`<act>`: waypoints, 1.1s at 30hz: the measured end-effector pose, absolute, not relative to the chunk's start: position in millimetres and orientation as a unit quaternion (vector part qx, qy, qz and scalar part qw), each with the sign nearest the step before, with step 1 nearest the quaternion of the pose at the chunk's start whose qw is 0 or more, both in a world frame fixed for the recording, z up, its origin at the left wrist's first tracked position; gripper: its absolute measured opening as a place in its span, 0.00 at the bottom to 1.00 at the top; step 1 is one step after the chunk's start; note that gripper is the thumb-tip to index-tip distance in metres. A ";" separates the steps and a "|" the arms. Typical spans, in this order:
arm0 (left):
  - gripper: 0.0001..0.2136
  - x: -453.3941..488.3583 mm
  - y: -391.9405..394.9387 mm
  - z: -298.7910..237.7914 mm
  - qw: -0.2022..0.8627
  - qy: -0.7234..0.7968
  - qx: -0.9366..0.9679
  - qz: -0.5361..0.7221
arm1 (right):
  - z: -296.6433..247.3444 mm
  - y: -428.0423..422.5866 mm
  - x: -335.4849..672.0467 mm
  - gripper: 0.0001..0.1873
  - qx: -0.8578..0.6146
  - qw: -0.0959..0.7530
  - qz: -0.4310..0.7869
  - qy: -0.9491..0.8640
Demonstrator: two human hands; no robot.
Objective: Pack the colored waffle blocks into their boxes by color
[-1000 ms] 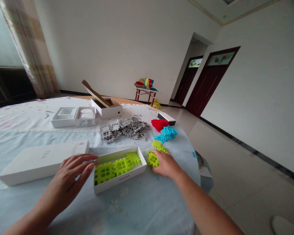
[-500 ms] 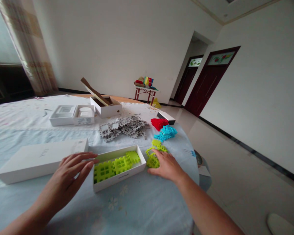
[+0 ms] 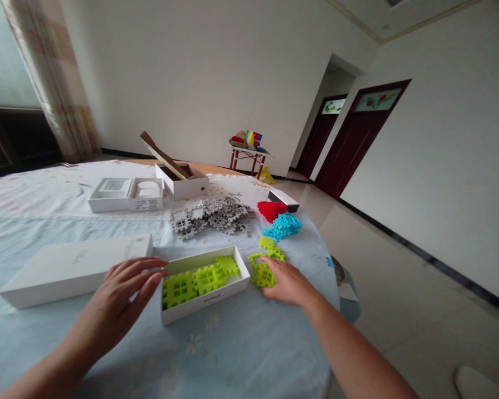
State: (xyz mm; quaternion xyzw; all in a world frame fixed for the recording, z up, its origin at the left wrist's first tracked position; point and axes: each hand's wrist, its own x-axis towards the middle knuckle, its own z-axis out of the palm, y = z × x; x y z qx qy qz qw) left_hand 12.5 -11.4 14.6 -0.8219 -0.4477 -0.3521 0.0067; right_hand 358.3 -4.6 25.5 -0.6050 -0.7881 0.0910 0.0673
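Note:
My left hand (image 3: 120, 293) lies flat on the table with fingers spread, its fingertips against the left end of a shallow white box (image 3: 228, 289). Inside the box lie several lime-green lattice tiles (image 3: 195, 281). My right hand (image 3: 286, 282) rests just right of the box, fingers curled over a small pile of loose green tiles (image 3: 263, 272) on the cloth. Whether the fingers grip a tile is hidden.
A long white box lid (image 3: 66, 266) lies left of my left hand. Further back are grey tiles (image 3: 212, 216), red tiles (image 3: 271, 209), blue tiles (image 3: 283, 226) and more white boxes (image 3: 125, 194). The table edge (image 3: 328, 260) drops off at the right.
My right hand has drawn slightly nearer over the green tiles, closer to the box. My left hand has stayed at the box's end.

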 end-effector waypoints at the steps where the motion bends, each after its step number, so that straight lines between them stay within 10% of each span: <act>1: 0.13 13.0 -11.7 14.9 0.004 -0.447 -0.822 -0.352 | 27.7 -5.3 361.0 0.38 -0.605 0.068 0.102 -0.787; 11: 0.14 17.8 -13.2 16.5 0.001 -0.446 -0.820 -0.360 | 79.5 2.6 342.0 0.38 -0.606 0.163 0.142 -0.765; 33: 0.12 21.5 -22.5 26.8 -0.001 -0.436 -0.834 -0.339 | 81.9 36.2 241.6 0.28 -0.558 -0.042 -0.083 -0.824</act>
